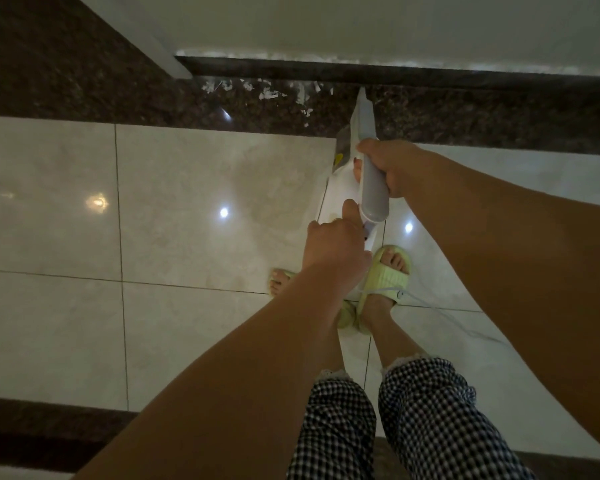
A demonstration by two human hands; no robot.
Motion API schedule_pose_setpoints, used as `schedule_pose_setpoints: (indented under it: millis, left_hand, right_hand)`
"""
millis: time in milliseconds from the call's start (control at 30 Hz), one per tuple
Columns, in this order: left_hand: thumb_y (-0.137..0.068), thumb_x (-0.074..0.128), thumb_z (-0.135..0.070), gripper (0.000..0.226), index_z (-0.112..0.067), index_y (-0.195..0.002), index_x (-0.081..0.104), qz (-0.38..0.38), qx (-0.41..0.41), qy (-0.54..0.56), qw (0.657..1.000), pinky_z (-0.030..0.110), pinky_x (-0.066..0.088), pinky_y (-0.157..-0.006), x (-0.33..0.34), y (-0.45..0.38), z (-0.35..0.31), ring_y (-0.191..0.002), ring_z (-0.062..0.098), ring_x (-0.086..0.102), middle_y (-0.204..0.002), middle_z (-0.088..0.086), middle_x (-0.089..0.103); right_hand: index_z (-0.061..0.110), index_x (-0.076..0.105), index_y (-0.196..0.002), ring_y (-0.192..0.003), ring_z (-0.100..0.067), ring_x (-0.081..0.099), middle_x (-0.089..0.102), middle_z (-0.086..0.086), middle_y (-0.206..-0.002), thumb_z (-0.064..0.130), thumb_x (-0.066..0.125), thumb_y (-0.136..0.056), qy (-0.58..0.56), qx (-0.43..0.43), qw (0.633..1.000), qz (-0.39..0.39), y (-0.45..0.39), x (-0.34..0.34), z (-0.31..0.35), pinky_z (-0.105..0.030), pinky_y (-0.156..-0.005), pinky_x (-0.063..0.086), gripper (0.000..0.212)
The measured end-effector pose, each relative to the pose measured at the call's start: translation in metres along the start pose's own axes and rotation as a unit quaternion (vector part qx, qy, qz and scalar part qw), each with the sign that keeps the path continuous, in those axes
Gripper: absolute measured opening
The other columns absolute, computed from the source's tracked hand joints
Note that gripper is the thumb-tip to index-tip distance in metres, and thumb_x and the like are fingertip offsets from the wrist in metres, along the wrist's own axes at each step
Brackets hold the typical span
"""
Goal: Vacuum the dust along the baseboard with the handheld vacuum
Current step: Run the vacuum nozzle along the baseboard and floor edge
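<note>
A white and grey handheld vacuum (pixel 364 133) points away from me, its narrow nozzle tip touching the dark baseboard (pixel 291 69) at the foot of the white wall. My right hand (pixel 392 168) grips the grey handle from the right side. My left hand (pixel 336 244) holds the rear end of the vacuum, thumb pointing forward. White scraps of dust and paper (pixel 267 91) lie scattered on the dark granite floor strip, left of the nozzle, along the baseboard.
Glossy cream floor tiles (pixel 205 202) reflect ceiling lights. My feet in pale green slippers (pixel 388 271) stand just behind the vacuum. A thin white cord (pixel 440 306) trails right across the tiles. A white door frame (pixel 146 39) meets the baseboard at upper left.
</note>
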State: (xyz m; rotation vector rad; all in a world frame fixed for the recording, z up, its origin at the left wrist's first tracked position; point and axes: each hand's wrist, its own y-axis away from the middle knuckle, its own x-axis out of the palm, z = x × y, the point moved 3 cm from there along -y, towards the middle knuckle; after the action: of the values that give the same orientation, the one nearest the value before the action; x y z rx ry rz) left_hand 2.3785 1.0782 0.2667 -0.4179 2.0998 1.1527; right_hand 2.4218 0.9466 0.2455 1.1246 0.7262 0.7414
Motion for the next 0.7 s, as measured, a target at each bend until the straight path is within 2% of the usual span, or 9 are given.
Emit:
schedule_pose_setpoints:
  millis: [167,233,433,533,700]
  left_hand:
    - [-0.084,0.063,-0.031,0.045,-0.017,-0.111,0.029,0.007,-0.015,0.009,1.000,0.037,0.039,-0.080,-0.003,0.014,-0.008,-0.070,0.022,0.058,-0.083,-0.004,0.062]
    - [-0.084,0.062,-0.031,0.046,-0.017,-0.113,0.029,0.002,-0.023,0.004,1.000,0.038,0.040,-0.082,-0.003,0.017,-0.003,-0.074,0.024,0.061,-0.086,-0.002,0.064]
    - [-0.084,0.063,-0.032,0.049,-0.015,-0.115,0.030,-0.018,-0.021,-0.002,1.000,0.038,0.040,-0.082,-0.004,0.015,0.019,-0.078,0.025,0.063,-0.089,-0.001,0.065]
    - [-0.084,0.063,-0.032,0.048,-0.015,-0.114,0.030,-0.027,-0.015,-0.002,1.000,0.037,0.040,-0.081,-0.005,0.015,0.022,-0.078,0.025,0.062,-0.089,-0.001,0.065]
    - [-0.084,0.063,-0.030,0.049,-0.014,-0.117,0.030,-0.028,-0.018,0.008,0.999,0.037,0.041,-0.082,-0.008,0.015,0.032,-0.079,0.023,0.062,-0.088,-0.001,0.065]
  right_hand:
    - [0.008,0.055,-0.103,-0.064,-0.010,0.057,0.059,-0.003,-0.077,0.024,0.061,-0.094,0.000,0.012,1.000,0.021,0.006,-0.001,-0.006,-0.024,-0.061,0.052,0.019]
    - [0.008,0.055,-0.110,-0.064,-0.010,0.057,0.060,-0.002,-0.078,0.025,0.062,-0.094,0.000,0.014,1.000,0.023,0.007,0.006,-0.008,-0.025,-0.064,0.053,0.024]
    - [0.009,0.054,-0.115,-0.065,-0.010,0.058,0.060,-0.001,-0.076,0.026,0.062,-0.093,0.000,0.016,1.000,0.023,-0.002,0.026,-0.010,-0.032,-0.091,0.053,0.029]
    - [0.011,0.052,-0.111,-0.066,-0.010,0.058,0.061,0.000,-0.076,0.028,0.062,-0.093,0.015,0.010,1.000,0.019,-0.007,0.029,-0.009,-0.034,-0.094,0.052,0.027]
    - [0.009,0.055,-0.119,-0.067,-0.011,0.060,0.063,-0.002,-0.082,0.029,0.066,-0.089,0.030,0.008,0.999,0.015,-0.012,0.039,-0.008,-0.034,-0.092,0.054,0.038]
